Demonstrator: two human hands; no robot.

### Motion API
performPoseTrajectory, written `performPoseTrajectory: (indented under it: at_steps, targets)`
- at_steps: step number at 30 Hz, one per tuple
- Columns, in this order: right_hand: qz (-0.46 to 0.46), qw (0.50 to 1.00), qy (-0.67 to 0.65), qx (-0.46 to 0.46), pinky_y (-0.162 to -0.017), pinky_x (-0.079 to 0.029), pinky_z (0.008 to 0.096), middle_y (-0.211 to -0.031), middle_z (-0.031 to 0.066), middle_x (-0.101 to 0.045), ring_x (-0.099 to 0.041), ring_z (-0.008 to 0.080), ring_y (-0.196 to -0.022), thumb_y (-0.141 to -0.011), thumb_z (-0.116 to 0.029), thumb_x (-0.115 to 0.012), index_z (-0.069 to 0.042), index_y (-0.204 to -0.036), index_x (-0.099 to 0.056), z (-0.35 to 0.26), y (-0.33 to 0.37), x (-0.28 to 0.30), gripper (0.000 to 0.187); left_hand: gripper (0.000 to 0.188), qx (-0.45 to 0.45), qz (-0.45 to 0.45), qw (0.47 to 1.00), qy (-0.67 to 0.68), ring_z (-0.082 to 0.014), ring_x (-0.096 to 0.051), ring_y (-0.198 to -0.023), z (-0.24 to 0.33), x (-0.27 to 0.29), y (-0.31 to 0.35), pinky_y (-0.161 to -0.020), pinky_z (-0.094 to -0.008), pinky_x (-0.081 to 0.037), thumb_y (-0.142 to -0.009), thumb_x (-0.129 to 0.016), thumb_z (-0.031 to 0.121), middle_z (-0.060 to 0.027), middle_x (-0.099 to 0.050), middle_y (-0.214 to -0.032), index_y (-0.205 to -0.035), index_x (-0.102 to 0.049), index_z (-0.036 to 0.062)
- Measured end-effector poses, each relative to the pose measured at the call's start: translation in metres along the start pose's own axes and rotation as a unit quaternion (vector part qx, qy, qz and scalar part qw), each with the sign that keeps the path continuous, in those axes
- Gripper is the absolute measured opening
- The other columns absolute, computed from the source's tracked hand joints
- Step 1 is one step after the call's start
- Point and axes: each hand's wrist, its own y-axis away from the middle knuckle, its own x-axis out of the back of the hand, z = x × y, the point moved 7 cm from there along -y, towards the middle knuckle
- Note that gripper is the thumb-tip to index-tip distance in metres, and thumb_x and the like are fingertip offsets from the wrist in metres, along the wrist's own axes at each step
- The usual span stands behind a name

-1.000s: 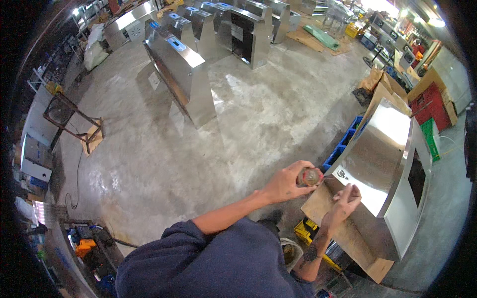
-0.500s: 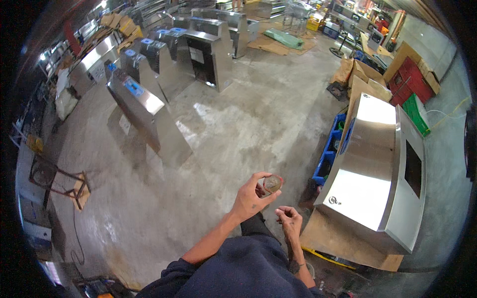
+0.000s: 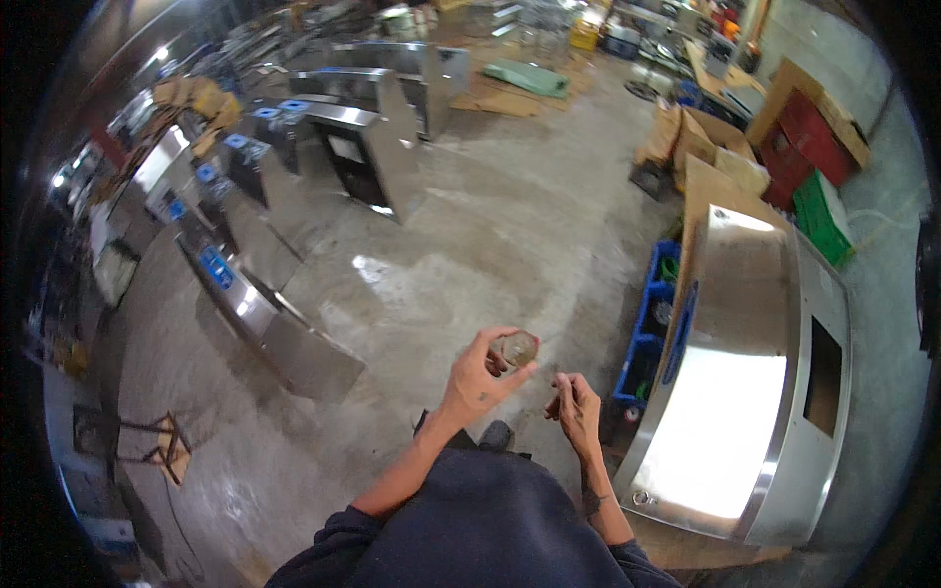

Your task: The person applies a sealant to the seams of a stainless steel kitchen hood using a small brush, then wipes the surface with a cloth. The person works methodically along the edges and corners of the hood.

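In front of my body, my left hand point(image 3: 474, 382) grips a small, round, see-through object point(image 3: 520, 348) between thumb and fingers; it looks like a little jar or tub, with reddish colour at its edge. Exactly what it is stays too small to tell. My right hand point(image 3: 578, 410) hovers just to the right and slightly lower, apart from the round object. Its fingertips are pinched together, and a tiny dark bit may stick out below them, but I cannot make it out.
To my right a large stainless steel cabinet point(image 3: 720, 392) lies on cardboard, beside blue bins point(image 3: 638, 365). Steel turnstile housings point(image 3: 270, 304) stand at left. A stool point(image 3: 169, 446) is at far left. Cardboard boxes point(image 3: 701, 137) and a green crate point(image 3: 821, 218) sit at back right.
My view has shifted, so the housings and cabinet sit differently in it. Both hands remain near each other; the left still grips the round object and the right stays pinched.
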Motion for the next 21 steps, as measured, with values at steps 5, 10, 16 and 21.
performPoseTrajectory:
  at_steps: [5,10,16,21]
  targets:
    - [0.088,0.992,0.069,0.051,-0.072,-0.058,0.0315,-0.086,0.0085,-0.073,-0.07,0.0146,-0.076,-0.115,-0.018,-0.051,0.002,-0.111,-0.065,0.02,-0.044,0.036,0.025,0.059,0.019,-0.129,0.991,0.015,-0.0138,-0.069,-0.082,-0.022,-0.071,-0.08,-0.074,-0.0303,-0.057,-0.087,-0.091,0.025,-0.0087,-0.071,-0.102,-0.136,-0.062,0.0066]
    - [0.215,0.973,-0.061,-0.062,-0.072,-0.06,0.0377,-0.093,0.0151,-0.077,-0.078,0.0255,-0.078,-0.111,-0.019,-0.058,0.0,-0.119,-0.07,0.032,-0.09,0.058,0.024,0.061,0.011,-0.265,0.964,0.009,-0.0174,-0.07,-0.081,-0.059,-0.149,-0.164,-0.073,-0.0332,-0.059,-0.088,-0.088,0.026,-0.0097,-0.07,-0.097,-0.14,-0.06,0.0101]
    - [0.338,0.94,0.042,-0.01,-0.088,-0.058,0.0436,-0.117,0.0193,-0.069,-0.071,0.0344,-0.101,-0.1,-0.016,-0.07,-0.004,-0.143,-0.056,-0.006,-0.143,0.086,0.047,0.059,-0.023,-0.416,0.903,0.103,-0.0175,-0.071,-0.094,-0.074,-0.223,-0.246,-0.08,-0.0327,-0.06,-0.087,-0.086,0.01,-0.0114,-0.071,-0.113,-0.139,-0.058,0.0049]
    - [0.407,0.91,0.079,-0.012,-0.105,-0.052,0.047,-0.151,0.022,-0.049,-0.061,0.0375,-0.127,-0.087,-0.009,-0.081,-0.007,-0.162,-0.035,-0.033,-0.174,0.073,0.088,0.061,-0.028,-0.588,0.805,0.069,-0.0201,-0.071,-0.098,-0.074,-0.27,-0.279,-0.082,-0.0336,-0.059,-0.087,-0.085,0.01,-0.0143,-0.07,-0.124,-0.141,-0.057,0.0068]
